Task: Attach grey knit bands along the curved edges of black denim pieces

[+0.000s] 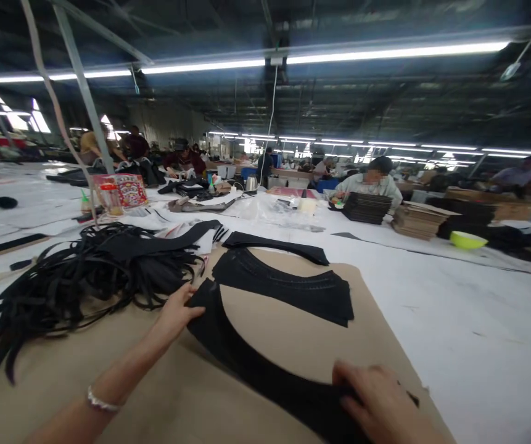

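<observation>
A long curved black fabric piece (pixel 246 361) lies on a brown cardboard sheet (pixel 288 320) before me. My left hand (pixel 177 311) pinches its far end between thumb and fingers. My right hand (pixel 380 404) presses on its near end at the bottom right, fingers curled over the cloth. Just beyond lies a stack of similar curved black pieces (pixel 288 287), with one more curved strip (pixel 277 245) behind it.
A tangled heap of black straps (pixel 89 271) sits to the left. A white-covered table (pixel 454 308) stretches right and back. Across it a person (pixel 374 182) works beside stacked black and brown pieces (pixel 420 221). A green bowl (pixel 467 240) and a red box (pixel 124 190) stand farther off.
</observation>
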### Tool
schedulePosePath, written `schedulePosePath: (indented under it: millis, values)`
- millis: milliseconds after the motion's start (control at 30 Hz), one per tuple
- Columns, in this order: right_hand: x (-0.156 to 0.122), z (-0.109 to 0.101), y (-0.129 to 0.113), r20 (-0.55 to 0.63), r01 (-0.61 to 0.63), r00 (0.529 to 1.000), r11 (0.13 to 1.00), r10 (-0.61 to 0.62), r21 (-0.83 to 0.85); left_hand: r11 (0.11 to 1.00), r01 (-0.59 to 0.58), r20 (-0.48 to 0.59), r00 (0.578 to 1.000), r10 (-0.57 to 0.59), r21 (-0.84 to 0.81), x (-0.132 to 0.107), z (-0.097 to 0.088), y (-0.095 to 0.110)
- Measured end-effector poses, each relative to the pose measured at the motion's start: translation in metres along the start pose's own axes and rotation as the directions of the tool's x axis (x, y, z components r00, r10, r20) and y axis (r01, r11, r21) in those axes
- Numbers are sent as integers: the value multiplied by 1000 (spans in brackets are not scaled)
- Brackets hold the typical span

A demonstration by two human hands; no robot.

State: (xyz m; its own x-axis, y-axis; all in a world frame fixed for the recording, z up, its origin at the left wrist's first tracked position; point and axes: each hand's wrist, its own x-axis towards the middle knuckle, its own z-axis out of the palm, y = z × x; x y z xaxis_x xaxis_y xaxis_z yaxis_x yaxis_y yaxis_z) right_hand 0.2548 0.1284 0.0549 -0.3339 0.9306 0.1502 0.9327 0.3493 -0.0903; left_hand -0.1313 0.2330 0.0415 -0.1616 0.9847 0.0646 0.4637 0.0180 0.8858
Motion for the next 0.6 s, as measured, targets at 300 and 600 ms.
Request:
schedulePosePath:
  millis: [300,600]
  values:
    - [154,-30,63,-170,-84,984,982,55,-168,987,23,-300,953,27,161,98,51,29]
    - [22,-12,49,-124,-206,973,977,197,-64,628,-583,147,782,605,516,41,106,4]
